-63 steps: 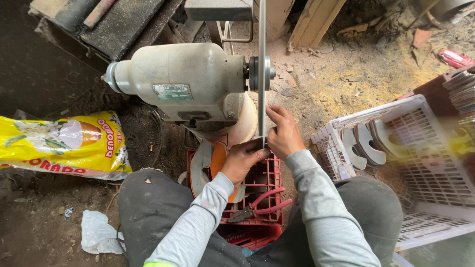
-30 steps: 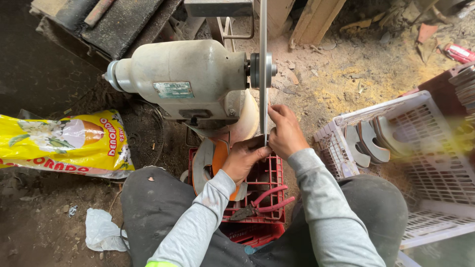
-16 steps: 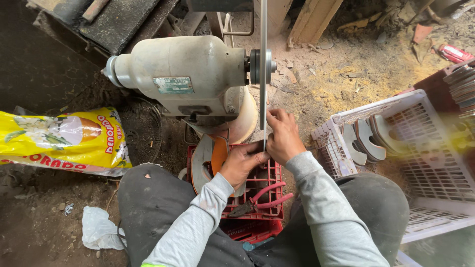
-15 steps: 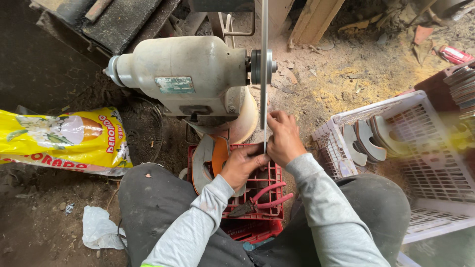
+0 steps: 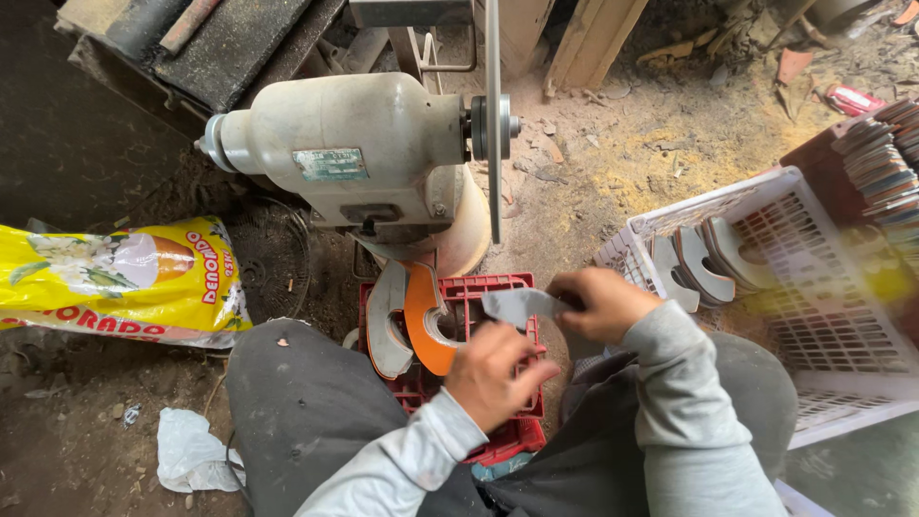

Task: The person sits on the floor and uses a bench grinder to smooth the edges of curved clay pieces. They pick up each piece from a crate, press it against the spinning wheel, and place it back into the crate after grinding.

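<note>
My right hand (image 5: 601, 303) grips a flat grey curved piece (image 5: 517, 305) just below the thin vertical disc (image 5: 494, 144) of a grey bench grinder motor (image 5: 354, 144). My left hand (image 5: 496, 373) hovers close under the piece, fingers loosely curled, holding nothing that I can see. Under my hands a red plastic crate (image 5: 488, 297) holds several curved pieces, one orange (image 5: 423, 316) and one grey (image 5: 383, 321), standing on edge.
A white plastic basket (image 5: 842, 316) at right holds more curved pieces (image 5: 704, 258). A stack of thin pieces (image 5: 881, 163) sits at the far right. A yellow printed bag (image 5: 115, 282) lies at left, crumpled white plastic (image 5: 191, 450) beside my knee. Dirt and sawdust cover the floor.
Both hands have drawn back from the disc toward me. The right hand now carries the grey piece away from the wheel; the left hand has let go and dropped below it.
</note>
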